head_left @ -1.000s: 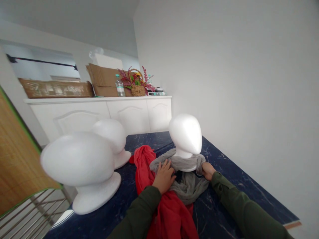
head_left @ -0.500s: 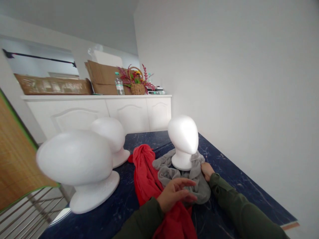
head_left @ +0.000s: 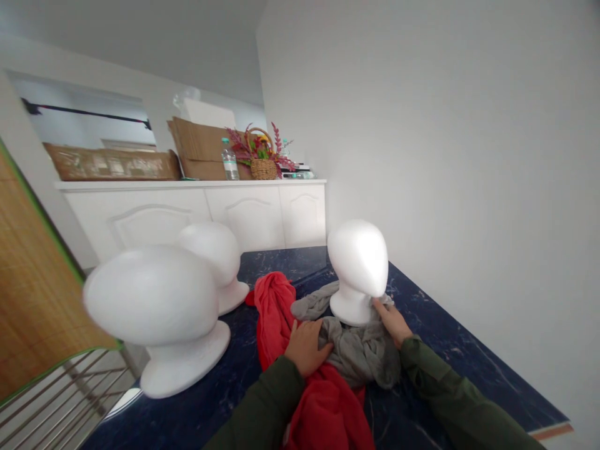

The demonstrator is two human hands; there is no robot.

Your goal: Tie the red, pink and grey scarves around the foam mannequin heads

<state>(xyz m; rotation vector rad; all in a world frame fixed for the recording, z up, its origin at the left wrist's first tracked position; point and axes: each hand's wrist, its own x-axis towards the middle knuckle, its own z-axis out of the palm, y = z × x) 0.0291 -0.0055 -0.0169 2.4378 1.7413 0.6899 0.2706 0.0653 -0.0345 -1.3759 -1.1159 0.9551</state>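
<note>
A white foam head (head_left: 359, 259) stands on the dark blue marbled table, with a gray cloth (head_left: 359, 350) bunched around its base. My left hand (head_left: 308, 347) rests at the cloth's left edge, over the red cloth (head_left: 273, 312), its thumb and fingers spread around a gray fold. My right hand (head_left: 392, 322) reaches to the right side of the foam head's neck, fingers extended against the gray cloth there. The red cloth runs from beside the gray one toward the front edge, passing under my left hand.
Two more white foam heads (head_left: 154, 300) (head_left: 213, 253) stand on the table's left side. Behind is a white cabinet (head_left: 178, 215) bearing cardboard boxes (head_left: 201, 147), a bottle (head_left: 229, 161) and a flower basket (head_left: 263, 169). A metal rack (head_left: 79, 387) is at lower left.
My left hand has moved left and down onto the cloths. My right hand has shifted up beside the neck. The gray cloth is bunched more in front of the foam head.
</note>
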